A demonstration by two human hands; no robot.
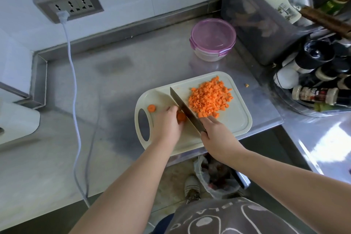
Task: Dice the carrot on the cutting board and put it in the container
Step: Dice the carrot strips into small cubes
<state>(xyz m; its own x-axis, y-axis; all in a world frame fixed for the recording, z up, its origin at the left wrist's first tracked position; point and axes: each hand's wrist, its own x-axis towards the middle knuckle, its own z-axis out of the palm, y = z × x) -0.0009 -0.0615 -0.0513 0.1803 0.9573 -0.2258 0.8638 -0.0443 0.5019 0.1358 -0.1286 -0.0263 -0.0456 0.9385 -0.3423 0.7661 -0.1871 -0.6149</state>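
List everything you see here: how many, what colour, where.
cutting board: one, cream, front edge of the counter
diced carrot: one pile, orange, right part of the board
knife: one, steel, across the board
carrot piece: one, orange, just left of the knife
carrot slice: one, orange, by the board's handle hole
container: one, clear with purple lid on, behind the board
wall socket: one, grey, white cable plugged in
spice bottles: several, mostly dark, far right
left hand: holds the carrot piece
right hand: grips the knife handle
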